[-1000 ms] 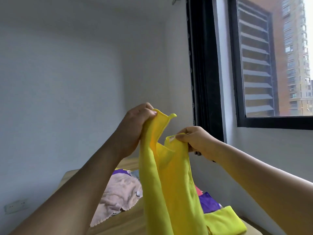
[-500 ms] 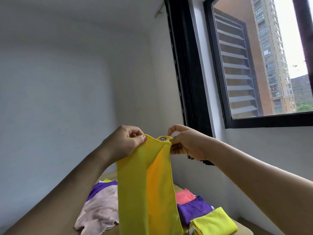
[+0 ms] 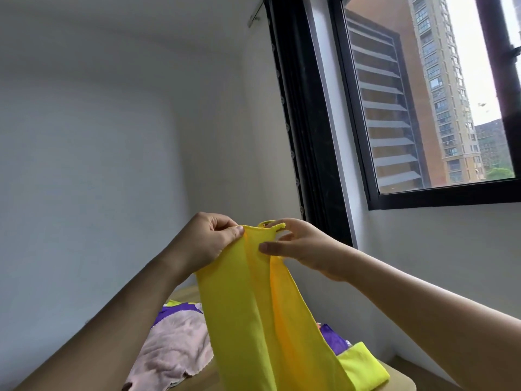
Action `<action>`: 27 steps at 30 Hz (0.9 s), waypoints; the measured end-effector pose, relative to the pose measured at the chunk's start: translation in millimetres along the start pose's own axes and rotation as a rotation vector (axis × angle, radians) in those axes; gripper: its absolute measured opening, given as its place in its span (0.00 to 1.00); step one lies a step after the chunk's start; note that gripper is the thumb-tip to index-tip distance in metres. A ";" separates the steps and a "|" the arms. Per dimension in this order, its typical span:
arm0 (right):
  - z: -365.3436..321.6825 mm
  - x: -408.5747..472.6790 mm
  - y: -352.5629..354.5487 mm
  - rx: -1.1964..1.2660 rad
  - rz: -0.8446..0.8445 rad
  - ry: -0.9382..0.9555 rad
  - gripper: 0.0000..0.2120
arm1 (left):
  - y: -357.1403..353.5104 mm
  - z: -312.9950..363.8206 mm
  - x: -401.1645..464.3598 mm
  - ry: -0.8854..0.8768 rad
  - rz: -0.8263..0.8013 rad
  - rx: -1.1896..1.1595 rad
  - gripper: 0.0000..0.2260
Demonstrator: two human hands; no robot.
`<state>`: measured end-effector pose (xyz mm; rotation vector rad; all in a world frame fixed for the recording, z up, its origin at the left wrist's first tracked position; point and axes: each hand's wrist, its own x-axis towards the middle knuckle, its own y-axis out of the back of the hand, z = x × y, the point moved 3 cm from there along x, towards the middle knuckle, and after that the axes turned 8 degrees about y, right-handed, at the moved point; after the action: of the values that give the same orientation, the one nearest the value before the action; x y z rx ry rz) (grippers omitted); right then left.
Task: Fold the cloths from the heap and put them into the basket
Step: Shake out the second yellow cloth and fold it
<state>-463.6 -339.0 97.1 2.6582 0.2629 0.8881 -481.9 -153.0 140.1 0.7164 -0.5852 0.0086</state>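
A yellow cloth (image 3: pixel 253 311) hangs lengthwise in the air in front of me, doubled over so its two top corners meet. My left hand (image 3: pixel 208 244) pinches the top left edge between thumb and fingers. My right hand (image 3: pixel 298 246) holds the top right corner, its index finger over the cloth's small hanging loop and its thumb pressed on the front. Below lies the heap: a pale pink cloth (image 3: pixel 172 351) over a purple one (image 3: pixel 172 311). The basket is not in view.
A wooden table (image 3: pixel 394 379) lies below, with a folded lime-yellow cloth (image 3: pixel 363 368) and a purple cloth (image 3: pixel 332 340) at the right. A white wall stands ahead; a black-framed window (image 3: pixel 423 193) is on the right.
My hands have drawn together, so the two top corners of the yellow cloth now meet. The view has tilted up and left, and the cloth hangs as one flat doubled strip.
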 end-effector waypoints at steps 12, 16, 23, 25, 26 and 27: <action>6.9 1.3 35.3 -0.377 0.117 0.169 0.07 | -32.3 -7.8 -21.3 0.170 -0.700 0.372 0.22; 15.7 4.0 54.0 -0.548 0.106 0.114 0.06 | -50.7 -11.5 -41.0 0.123 -0.585 0.915 0.17; 13.5 -9.3 72.6 -0.610 0.124 0.102 0.06 | -50.9 9.3 -38.4 -0.190 0.020 1.049 0.21; 8.3 -10.8 72.3 -0.602 0.133 0.115 0.06 | -40.3 12.5 -32.0 -0.209 0.147 0.977 0.16; 4.5 -10.9 70.5 -0.599 0.128 0.122 0.06 | -34.2 13.1 -29.4 -0.209 0.202 0.963 0.14; 1.2 -10.3 67.9 -0.595 0.114 0.124 0.06 | -28.3 13.1 -27.7 -0.198 0.246 0.954 0.12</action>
<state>-466.1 -405.2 114.9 2.0858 -0.1155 0.9839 -506.0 -177.4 116.5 1.5747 -0.8614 0.4765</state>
